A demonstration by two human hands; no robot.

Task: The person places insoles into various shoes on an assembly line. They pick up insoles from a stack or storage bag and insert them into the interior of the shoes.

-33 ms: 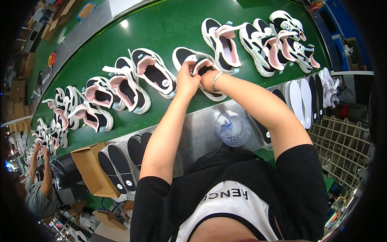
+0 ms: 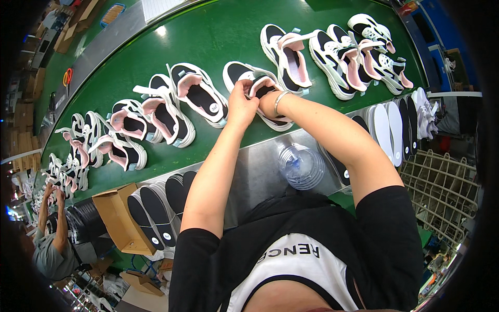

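Note:
A black and white sneaker with pink lining [image 2: 238, 71] lies on the green table in front of me, its toe pointing away. With closed fingers, my left hand [image 2: 243, 105] grips the edge of its opening near the tongue. My right hand [image 2: 270, 104], with a bracelet at the wrist, reaches into the opening; its fingers are hidden inside the shoe. Just left of it stands a matching sneaker [image 2: 200, 93] with a black insole showing. Another sneaker [image 2: 294, 62] is close by on the right, its laces and tongue pulled open.
Further sneakers [image 2: 161, 112] line the green table [image 2: 218, 36] on both sides. Bundled black insoles [image 2: 152, 208] and an open cardboard box [image 2: 122, 221] are at the near left. White insoles [image 2: 382, 130], a clear plastic container [image 2: 301, 166] and a wire rack [image 2: 442, 192] are nearer right. A co-worker [image 2: 57, 244] handles shoes far left.

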